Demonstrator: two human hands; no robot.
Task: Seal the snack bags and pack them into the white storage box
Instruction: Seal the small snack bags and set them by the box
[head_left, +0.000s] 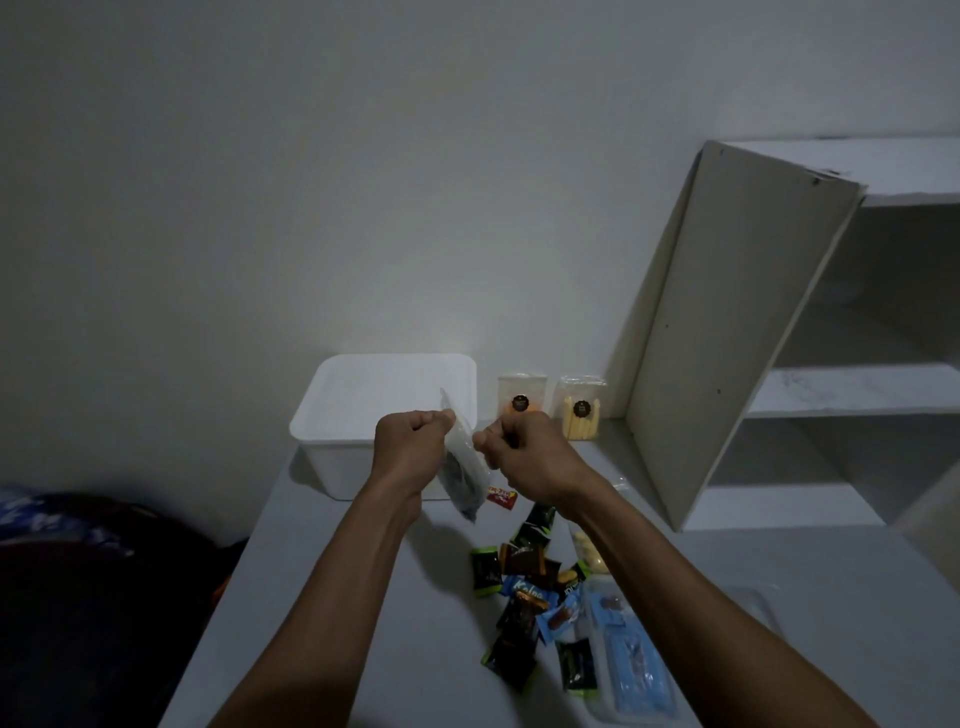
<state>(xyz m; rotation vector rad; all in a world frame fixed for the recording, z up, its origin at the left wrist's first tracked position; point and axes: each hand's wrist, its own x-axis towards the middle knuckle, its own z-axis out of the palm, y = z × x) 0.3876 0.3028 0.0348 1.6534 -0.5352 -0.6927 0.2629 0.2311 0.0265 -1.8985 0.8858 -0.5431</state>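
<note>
The white storage box (363, 415) sits just behind the grip; its inside is washed out. The left hand (410, 447) and right hand (524, 452) each pinch the top of a clear snack bag (462, 467) with dark contents, hanging at the box's near right corner. Below the right forearm, loose wrapped snacks (524, 597) lie scattered; right of them the table (779, 571) lies bare up to the shelf unit (737, 332)

Table (332, 597) under box (332, 441), snacks (524, 608)

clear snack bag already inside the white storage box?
No: both hands hold the clear plastic snack bag up in front of the white plastic storage box.
</note>
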